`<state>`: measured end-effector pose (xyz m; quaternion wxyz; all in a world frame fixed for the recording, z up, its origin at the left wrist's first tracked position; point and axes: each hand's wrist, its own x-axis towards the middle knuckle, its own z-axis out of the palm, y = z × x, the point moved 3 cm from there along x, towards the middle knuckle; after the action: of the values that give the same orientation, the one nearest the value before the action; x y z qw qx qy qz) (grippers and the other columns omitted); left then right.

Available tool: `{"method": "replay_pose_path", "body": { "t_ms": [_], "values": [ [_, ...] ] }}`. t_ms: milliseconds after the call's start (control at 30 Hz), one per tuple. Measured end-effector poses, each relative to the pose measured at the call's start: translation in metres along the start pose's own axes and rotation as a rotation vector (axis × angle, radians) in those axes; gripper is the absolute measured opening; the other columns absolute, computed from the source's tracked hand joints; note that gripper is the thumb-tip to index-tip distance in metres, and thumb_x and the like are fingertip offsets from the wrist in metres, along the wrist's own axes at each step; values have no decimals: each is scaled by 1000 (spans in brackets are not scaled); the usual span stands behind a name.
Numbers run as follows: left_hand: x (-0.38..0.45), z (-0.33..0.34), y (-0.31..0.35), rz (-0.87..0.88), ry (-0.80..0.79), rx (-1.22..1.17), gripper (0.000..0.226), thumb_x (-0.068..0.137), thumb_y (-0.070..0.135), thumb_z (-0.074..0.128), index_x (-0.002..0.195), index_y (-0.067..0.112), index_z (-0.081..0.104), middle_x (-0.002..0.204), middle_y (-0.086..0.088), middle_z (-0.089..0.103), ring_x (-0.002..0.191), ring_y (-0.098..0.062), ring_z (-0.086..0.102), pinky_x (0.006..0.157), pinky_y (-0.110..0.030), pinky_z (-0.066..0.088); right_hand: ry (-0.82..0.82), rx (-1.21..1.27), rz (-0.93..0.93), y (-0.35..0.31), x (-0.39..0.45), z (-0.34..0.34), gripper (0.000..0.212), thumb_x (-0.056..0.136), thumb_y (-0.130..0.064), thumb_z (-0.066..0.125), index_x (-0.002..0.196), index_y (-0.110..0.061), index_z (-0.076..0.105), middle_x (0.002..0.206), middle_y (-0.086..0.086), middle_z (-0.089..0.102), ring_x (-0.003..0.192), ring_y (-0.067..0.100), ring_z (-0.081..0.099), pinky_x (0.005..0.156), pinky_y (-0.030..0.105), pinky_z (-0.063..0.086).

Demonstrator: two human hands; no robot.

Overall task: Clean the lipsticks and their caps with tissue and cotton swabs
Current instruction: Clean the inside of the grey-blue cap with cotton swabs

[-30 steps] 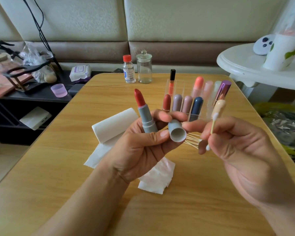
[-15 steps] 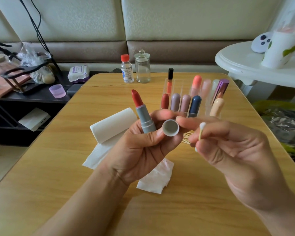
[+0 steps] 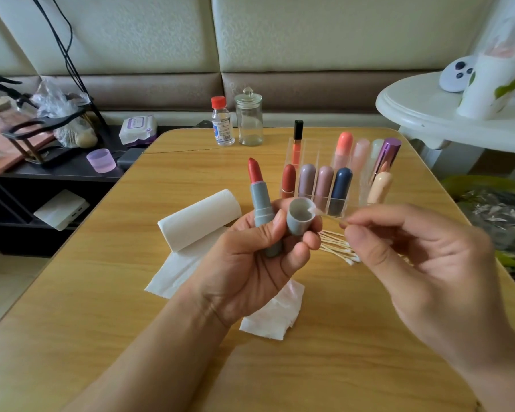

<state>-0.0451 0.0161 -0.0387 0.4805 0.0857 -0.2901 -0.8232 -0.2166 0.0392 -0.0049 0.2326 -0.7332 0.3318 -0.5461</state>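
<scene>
My left hand (image 3: 250, 263) grips an open red lipstick (image 3: 260, 197) with a grey case, standing upright, and also its grey cap (image 3: 298, 217), mouth turned up and toward the right. My right hand (image 3: 414, 263) pinches a cotton swab (image 3: 327, 216); the swab's white tip sits inside the cap's rim. Loose cotton swabs (image 3: 339, 248) lie on the table between my hands. A tissue roll (image 3: 199, 218) lies left of my left hand, and a stained tissue (image 3: 274, 319) lies under my wrist.
A clear organiser (image 3: 309, 153) at mid table holds several capped lipsticks. Behind it stand a red-capped bottle (image 3: 222, 121) and a glass jar (image 3: 249, 120). A low cluttered shelf (image 3: 57, 171) is at the left, a white round table (image 3: 428, 114) at the right.
My right hand turned the swab from upright to pointing left and pushed its tip into the cap. My left hand tilted the cap's mouth upward.
</scene>
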Motion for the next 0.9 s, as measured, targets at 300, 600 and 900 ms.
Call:
{"method": "replay_pose_path", "body": {
  "t_ms": [300, 600, 900],
  "values": [
    [0, -2, 0, 7, 87, 165, 23, 81, 14, 75, 100, 2, 71, 87, -13, 67, 75, -15, 67, 63, -18, 56, 46, -628, -342, -22, 0, -6, 23, 94, -3, 60, 114, 1, 72, 81, 14, 64, 72, 17, 53, 78, 10, 39],
    [1, 3, -1, -40, 218, 420, 23, 83, 25, 61, 83, 5, 74, 74, -11, 64, 57, -11, 60, 50, -15, 51, 31, -710, -363, -19, -2, -5, 10, 91, -5, 67, 88, -1, 76, 69, 9, 68, 61, 21, 59, 64, 28, 46],
    [0, -2, 4, -36, 298, 489, 22, 86, 18, 56, 88, 5, 74, 77, -11, 65, 60, -11, 61, 54, -15, 52, -14, -601, -211, -11, 3, -12, 13, 89, -9, 68, 79, -7, 76, 61, 3, 65, 50, 17, 57, 55, 23, 41]
  ]
}}
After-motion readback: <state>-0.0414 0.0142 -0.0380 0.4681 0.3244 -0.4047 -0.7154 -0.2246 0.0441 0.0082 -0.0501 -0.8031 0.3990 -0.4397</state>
